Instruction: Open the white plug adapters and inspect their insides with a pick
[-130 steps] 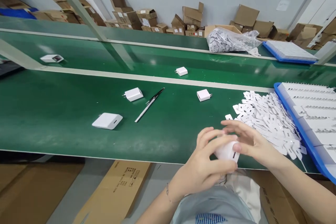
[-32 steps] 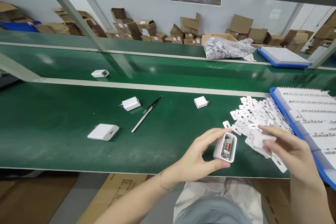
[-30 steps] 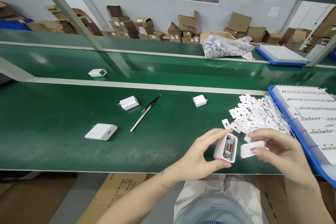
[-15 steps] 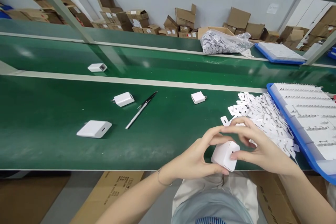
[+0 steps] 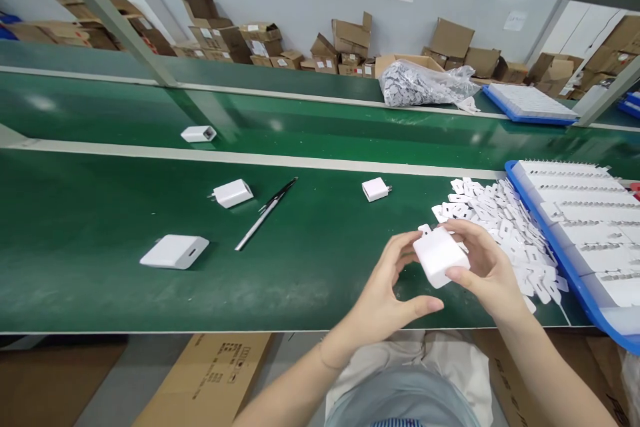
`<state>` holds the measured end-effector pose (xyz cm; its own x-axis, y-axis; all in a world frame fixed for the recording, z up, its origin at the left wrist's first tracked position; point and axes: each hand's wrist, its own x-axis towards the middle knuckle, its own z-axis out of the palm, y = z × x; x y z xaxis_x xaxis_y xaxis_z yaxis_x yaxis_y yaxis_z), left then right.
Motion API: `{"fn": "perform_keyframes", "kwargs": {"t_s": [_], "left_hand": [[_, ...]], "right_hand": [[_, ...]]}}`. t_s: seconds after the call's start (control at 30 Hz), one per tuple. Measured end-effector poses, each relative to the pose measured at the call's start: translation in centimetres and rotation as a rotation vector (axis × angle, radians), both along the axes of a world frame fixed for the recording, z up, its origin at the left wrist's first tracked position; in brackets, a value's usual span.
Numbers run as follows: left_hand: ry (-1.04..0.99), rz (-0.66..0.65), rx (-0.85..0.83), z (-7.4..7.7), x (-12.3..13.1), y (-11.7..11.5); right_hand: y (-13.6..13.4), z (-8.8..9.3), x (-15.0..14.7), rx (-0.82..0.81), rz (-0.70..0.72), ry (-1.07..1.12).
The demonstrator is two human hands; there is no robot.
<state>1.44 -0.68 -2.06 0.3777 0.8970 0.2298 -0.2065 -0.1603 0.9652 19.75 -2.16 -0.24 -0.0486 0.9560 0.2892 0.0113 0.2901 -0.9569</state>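
Observation:
A white charger (image 5: 436, 255) is held up over the green bench near its front edge. My right hand (image 5: 493, 273) grips it, thumb on the near lower corner and fingers behind its right side. My left hand (image 5: 383, 293) is open at the charger's left, its thumb stretched out below and clear of it. The left fingertips come close to the charger's upper left side; whether they touch cannot be made out. Just beyond my right hand lies a heap of small flat white pieces with slots (image 5: 493, 203).
White chargers (image 5: 233, 193) (image 5: 175, 251) (image 5: 376, 189) lie on the bench, with a pen (image 5: 265, 215) between them. Another charger (image 5: 199, 134) is on the belt behind the rail. A blue tray (image 5: 550, 240) of white parts stands at right; a plastic bag (image 5: 425, 83) sits farther back.
The charger has been raised and turned in my hands. My left thumb has come off it, while my right hand now grips it. The charger on the belt has shifted right.

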Motion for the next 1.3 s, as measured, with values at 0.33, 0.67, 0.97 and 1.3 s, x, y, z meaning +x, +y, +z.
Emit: {"fn": "perform_keyframes", "kwargs": {"t_s": [0.33, 0.67, 0.97, 1.3], "left_hand": [[-0.192, 0.087, -0.087, -0.6, 1.6, -0.8], [-0.193, 0.124, 0.131, 0.4, 2.4, -1.3], [-0.165, 0.085, 0.063, 0.2, 3.3, -1.6], [0.465, -0.205, 0.674, 0.8, 4.7, -0.3]], "right_hand": [[-1.7, 0.5, 1.2, 0.207, 0.119, -0.273], [-2.7, 0.5, -0.2, 0.453, -0.029, -0.261], [-3.4, 0.2, 0.6, 0.408, -0.109, -0.241], [-7.4, -3.7, 5.5, -0.209, -0.13, 0.05]]}}
